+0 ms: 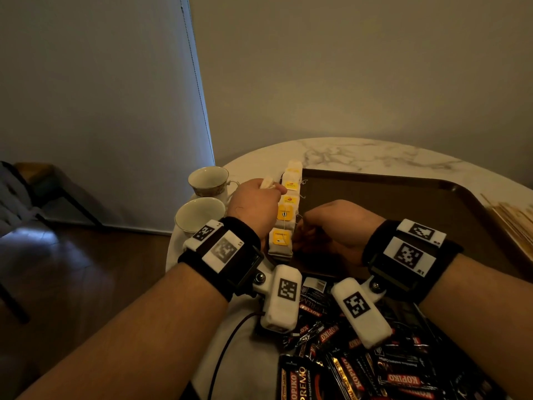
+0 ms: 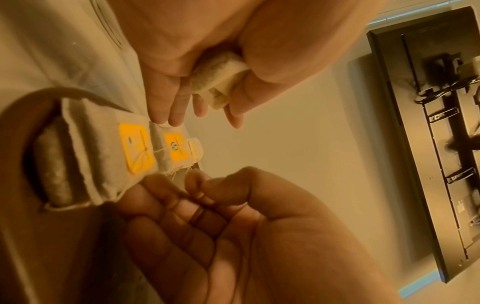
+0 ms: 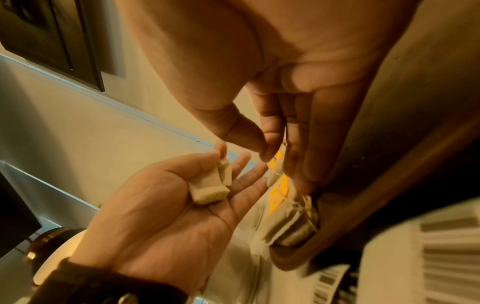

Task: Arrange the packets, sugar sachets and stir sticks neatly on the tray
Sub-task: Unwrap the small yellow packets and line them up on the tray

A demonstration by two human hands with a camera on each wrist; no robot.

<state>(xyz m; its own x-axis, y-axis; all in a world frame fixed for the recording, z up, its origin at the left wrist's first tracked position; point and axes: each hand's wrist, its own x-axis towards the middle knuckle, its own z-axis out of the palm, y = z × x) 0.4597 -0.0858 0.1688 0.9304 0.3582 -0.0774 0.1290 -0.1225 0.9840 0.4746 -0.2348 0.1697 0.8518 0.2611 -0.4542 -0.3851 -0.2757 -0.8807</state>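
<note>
A round marble desk (image 1: 360,154) carries a dark tray (image 1: 403,203). Black coffee packets (image 1: 375,370) lie heaped at the tray's near edge. A row of tea bags (image 1: 285,215) with yellow tags runs along the tray's left rim. Two cups (image 1: 202,197) stand left of the tray. The left hand (image 1: 253,203) grips a tea bag (image 2: 221,76) between thumb and palm, its other fingers straight and nearing the row. The right hand (image 1: 337,223), fingers loosely bent, touches the row's right side with thumb and forefinger close together.
</note>
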